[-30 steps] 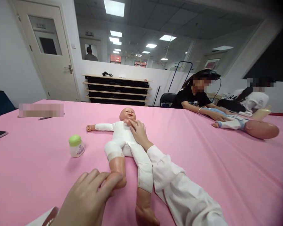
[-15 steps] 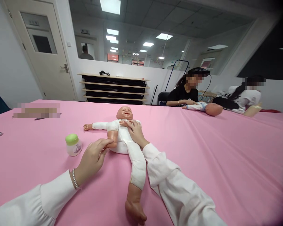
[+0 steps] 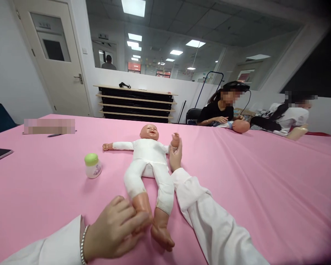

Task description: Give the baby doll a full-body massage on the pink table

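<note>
A baby doll (image 3: 150, 152) with a white cloth body lies on its back on the pink table cover (image 3: 231, 195), head away from me. My left hand (image 3: 118, 224), with a beaded bracelet at the wrist, is closed around the doll's foot on the left, which its fingers mostly hide. The other leg lies stretched out beside it. At the doll's arm on the right, my right hand (image 3: 176, 156) grips the forearm just below the small raised hand. The doll's other arm is stretched out flat to the left.
A jar with a green lid (image 3: 93, 165) stands left of the doll. Farther left lies a phone (image 3: 0, 155). Across the table a person in black (image 3: 216, 112) handles another doll (image 3: 240, 126); a person in white (image 3: 289, 116) sits at the far right. Shelves (image 3: 136, 105) stand behind.
The doll's left-side leg has come down from bent over the belly to stretched towards me, my left hand with it. My right hand has moved the doll's arm from the chest out to the right.
</note>
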The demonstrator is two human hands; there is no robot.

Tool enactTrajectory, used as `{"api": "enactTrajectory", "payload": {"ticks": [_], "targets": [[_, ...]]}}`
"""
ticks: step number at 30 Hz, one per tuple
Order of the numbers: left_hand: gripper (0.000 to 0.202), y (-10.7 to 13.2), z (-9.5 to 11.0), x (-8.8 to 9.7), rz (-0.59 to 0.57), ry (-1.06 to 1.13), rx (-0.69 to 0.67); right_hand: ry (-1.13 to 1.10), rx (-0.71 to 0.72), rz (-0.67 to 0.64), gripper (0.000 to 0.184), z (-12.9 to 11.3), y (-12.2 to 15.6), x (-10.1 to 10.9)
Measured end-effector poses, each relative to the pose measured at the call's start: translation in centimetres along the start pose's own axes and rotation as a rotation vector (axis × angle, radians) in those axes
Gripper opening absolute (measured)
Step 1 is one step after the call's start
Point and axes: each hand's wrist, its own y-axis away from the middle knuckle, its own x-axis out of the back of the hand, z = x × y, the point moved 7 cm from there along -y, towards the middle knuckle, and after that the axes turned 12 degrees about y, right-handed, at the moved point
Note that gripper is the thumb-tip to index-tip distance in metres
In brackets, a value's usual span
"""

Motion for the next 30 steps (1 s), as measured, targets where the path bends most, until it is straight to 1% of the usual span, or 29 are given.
{"api": "enactTrajectory", "payload": {"ticks": [2,5,7,12,19,25,30], "targets": [[0.025,-0.3,1.2,-0.7,-0.033,0.027,-0.05,-0.093,-0.161,0.122,0.061,1.9,-0.3,1.0],[0.022,-0.3,1.6,-1.7,-0.069,0.083,-0.029,-0.113,-0.402,0.313,0.049,4.4,-0.1,2.3],[0.022,-0.1,1.5,-2.2,-0.091,0.124,0.0,-0.095,-0.48,0.366,0.047,5.2,0.2,2.6],[0.026,0.2,1.5,-2.9,-0.114,0.172,0.089,-0.055,-0.442,0.309,0.049,4.9,0.8,2.0],[0.037,0.4,1.4,-3.1,-0.113,0.187,0.127,-0.049,-0.456,0.38,0.045,5.1,0.8,2.3],[0.029,0.0,1.2,-3.0,-0.097,0.215,0.109,-0.087,-0.402,0.375,0.046,4.6,0.4,1.7],[0.023,-0.2,1.2,-2.9,-0.054,0.219,0.092,-0.06,-0.321,0.325,0.05,4.1,0.3,1.1]]}}
